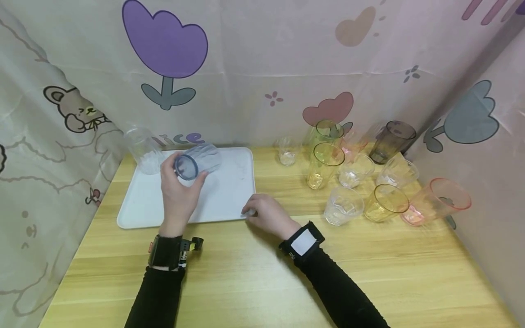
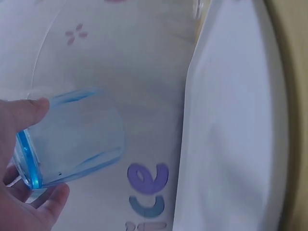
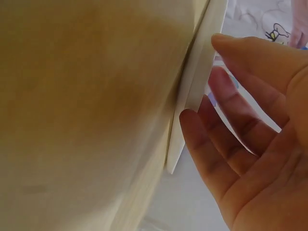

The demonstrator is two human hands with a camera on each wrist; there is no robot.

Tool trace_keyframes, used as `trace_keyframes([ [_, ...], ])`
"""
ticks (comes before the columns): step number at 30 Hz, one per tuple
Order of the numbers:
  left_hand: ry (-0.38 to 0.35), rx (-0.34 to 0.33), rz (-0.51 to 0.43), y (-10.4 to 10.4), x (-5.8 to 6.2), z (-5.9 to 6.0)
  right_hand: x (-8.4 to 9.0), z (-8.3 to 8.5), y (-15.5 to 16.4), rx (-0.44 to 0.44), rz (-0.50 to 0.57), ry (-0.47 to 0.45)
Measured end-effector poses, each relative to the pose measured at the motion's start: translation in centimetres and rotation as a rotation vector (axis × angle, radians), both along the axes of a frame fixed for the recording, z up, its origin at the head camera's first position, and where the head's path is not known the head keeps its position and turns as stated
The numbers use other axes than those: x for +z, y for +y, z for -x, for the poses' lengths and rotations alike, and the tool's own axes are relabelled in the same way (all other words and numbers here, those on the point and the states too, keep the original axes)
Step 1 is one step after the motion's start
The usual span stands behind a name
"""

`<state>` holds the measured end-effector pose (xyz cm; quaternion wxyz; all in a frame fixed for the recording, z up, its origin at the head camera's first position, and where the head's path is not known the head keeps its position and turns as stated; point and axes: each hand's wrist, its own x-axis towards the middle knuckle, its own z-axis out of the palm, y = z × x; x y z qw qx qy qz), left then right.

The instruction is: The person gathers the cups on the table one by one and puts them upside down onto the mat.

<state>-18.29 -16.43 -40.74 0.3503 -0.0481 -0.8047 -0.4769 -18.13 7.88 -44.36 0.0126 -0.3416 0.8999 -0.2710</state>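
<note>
In the head view my left hand (image 1: 180, 193) grips a blue-tinted clear tumbler (image 1: 201, 160) near its rim, tilted on its side above the white tray (image 1: 221, 196). The left wrist view shows the thumb and fingers around the rim of this tumbler (image 2: 82, 139), its base pointing away. My right hand (image 1: 270, 214) is at the tray's front right corner. Seen from the right wrist, the thumb and fingertips of that hand (image 3: 260, 130) hold the tray edge (image 3: 197, 72) between them. A tall clear glass (image 1: 145, 152) stands on the tray's back left corner.
Several glasses stand at the right: a yellow one (image 1: 324, 166), a green one (image 1: 328, 130), a dark grey one (image 1: 391, 141), a pink one (image 1: 436, 202) and clear ones (image 1: 343, 207). A small clear glass (image 1: 288, 152) is near the patterned curtain (image 1: 254, 54) behind the table.
</note>
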Motion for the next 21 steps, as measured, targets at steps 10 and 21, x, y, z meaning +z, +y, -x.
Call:
trace_keyframes([
  [10,-0.102,0.168,-0.032,-3.8,1.0,1.1,-0.1,-0.2,0.1,0.002,-0.016,0.021],
  [21,-0.219,0.319,-0.088,-8.0,1.7,1.6,-0.1,-0.2,0.0,0.006,-0.019,0.015],
])
